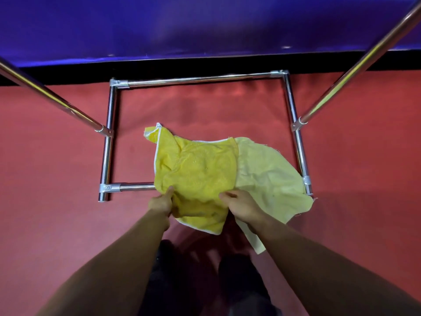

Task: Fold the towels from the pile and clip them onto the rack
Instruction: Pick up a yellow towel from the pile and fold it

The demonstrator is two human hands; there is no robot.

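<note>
A bright yellow towel [198, 172] with white trim lies crumpled over the rack's base, partly on a pale yellow towel [271, 176] that spreads to the right. My left hand [160, 202] pinches the bright towel's near left edge. My right hand [241, 205] grips its near right edge, where it meets the pale towel. The chrome rack [198, 79] shows its rectangular floor frame and two slanted uprights rising left and right. No clips are in view.
The floor is red carpet [57, 179]. A purple wall [205, 26] with a black skirting stands behind the rack. The rack's uprights [355, 69] cross the upper corners. My dark shoes [237, 270] are below the towels.
</note>
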